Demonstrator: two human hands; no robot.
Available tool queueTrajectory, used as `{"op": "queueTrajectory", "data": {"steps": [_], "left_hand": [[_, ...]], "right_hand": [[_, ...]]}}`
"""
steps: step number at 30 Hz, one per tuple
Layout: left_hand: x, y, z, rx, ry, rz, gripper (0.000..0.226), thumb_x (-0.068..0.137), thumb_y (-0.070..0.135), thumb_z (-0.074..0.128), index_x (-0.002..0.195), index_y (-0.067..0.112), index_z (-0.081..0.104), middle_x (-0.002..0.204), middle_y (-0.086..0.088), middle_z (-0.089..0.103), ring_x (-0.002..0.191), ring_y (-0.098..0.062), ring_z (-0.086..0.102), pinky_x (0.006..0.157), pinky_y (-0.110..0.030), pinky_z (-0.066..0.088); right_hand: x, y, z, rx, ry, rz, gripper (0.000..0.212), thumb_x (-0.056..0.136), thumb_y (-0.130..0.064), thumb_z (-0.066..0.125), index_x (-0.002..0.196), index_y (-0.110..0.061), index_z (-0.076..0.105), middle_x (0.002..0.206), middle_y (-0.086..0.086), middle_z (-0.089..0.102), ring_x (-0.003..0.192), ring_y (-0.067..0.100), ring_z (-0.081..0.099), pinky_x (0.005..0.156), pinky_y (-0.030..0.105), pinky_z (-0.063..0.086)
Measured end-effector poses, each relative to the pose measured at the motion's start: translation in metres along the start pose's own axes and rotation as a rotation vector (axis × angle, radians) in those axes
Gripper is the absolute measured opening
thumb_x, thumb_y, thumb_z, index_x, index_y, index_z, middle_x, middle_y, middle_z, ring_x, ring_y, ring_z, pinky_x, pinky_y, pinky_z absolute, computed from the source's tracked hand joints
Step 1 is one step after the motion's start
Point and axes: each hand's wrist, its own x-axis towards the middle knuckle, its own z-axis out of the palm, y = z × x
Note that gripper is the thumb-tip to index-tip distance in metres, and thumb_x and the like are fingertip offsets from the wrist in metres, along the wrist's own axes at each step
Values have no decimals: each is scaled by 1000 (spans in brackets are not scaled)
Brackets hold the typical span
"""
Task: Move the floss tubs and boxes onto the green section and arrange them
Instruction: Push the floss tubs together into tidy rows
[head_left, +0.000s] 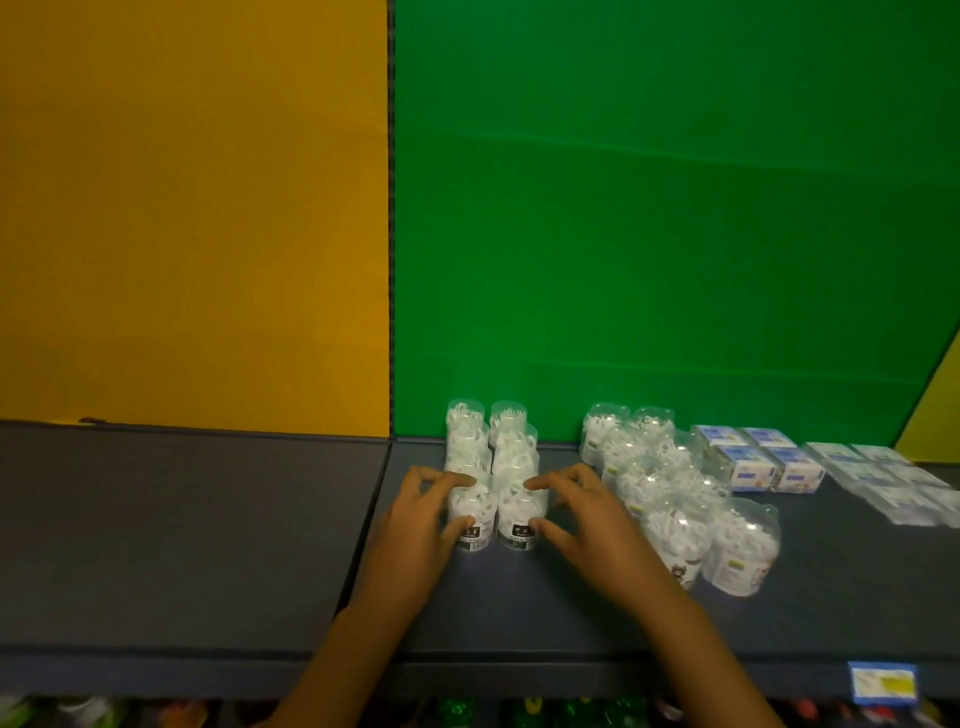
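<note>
Two columns of clear tubs (493, 467) packed with white floss picks run back toward the green wall (649, 208) on the dark shelf (208, 519), and both hands bracket the nearest pair. Left hand (415, 535) has its thumb against the front of the left tub (470, 517) and its fingers curled over the tub's far side, a loose grasp. Right hand (582, 519) mirrors it on the right tub (519, 519), thumb low at the label, forefinger stretched across the top (fingers spread, not clenched). Both tubs stand upright, side by side and touching. Further right sits a cluster of larger tubs (675, 493), then four blue-and-white boxes (758, 460) in a tight block, then flat clear packs (893, 478), blurred. All of it lies in front of the green section; the shelf before the orange wall (192, 208) holds nothing visible.
</note>
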Motion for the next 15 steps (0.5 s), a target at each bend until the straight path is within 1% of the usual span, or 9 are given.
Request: {"op": "queueTrajectory", "data": {"steps": [1,3,5,6,7,9,12,13,15], "left_hand": [[0,-2,1,-10,-3,-4,47,80,28,74,122,36,56,120,7,45,102,-12,56,88,-34,54],[4,-5,2,-50,-22,-38,65,76,36,77,133,35,47,127,7,42,111,-10,52,94,-31,50],[9,-8,3,-108,-70,-68,84,72,40,79,142,29,36,133,8,37,119,-7,45,102,-28,43],[12,-9,3,-118,-106,-73,89,71,41,80,145,28,31,135,10,35,121,-5,41,104,-27,40],[14,-9,5,-121,-138,-76,92,71,42,80,146,29,27,136,11,34,123,-4,39,106,-26,37],[17,-12,10,-158,-162,-86,95,72,42,79,147,31,22,139,10,35,127,-5,40,107,-29,38],[19,-16,16,-198,-153,-114,97,69,45,78,146,33,21,142,7,37,128,-8,42,106,-37,42],[20,-17,16,-199,-151,-115,97,68,46,78,145,35,21,141,9,37,128,-7,42,106,-37,43],[20,-20,15,-213,-169,-112,97,66,48,80,141,42,20,137,18,36,124,2,42,106,-32,43]], "right_hand": [[2,1,-1,15,11,1,38,89,-38,65,125,-39,52,121,-12,43,105,5,50,94,28,47],[7,4,-1,66,43,18,47,87,-43,66,130,-36,49,125,-11,43,110,6,48,96,25,43],[15,8,0,105,41,41,61,82,-48,69,137,-37,43,131,-12,40,116,6,45,100,26,40],[18,10,2,122,12,52,70,80,-50,71,140,-38,38,134,-14,38,120,5,42,103,27,38],[21,12,4,143,-30,64,77,78,-50,73,143,-39,33,136,-16,35,122,3,39,105,27,36],[26,16,9,185,-107,75,85,76,-47,76,146,-39,28,138,-17,33,125,1,38,106,23,33],[33,20,12,220,-139,72,85,75,-42,79,144,-39,30,136,-17,34,118,0,45,106,23,40],[35,22,11,222,-150,73,84,73,-42,80,142,-39,32,134,-18,34,115,-1,47,104,23,43],[38,27,9,222,-178,69,84,70,-51,79,140,-41,33,133,-19,36,112,-3,50,101,22,45]]}}
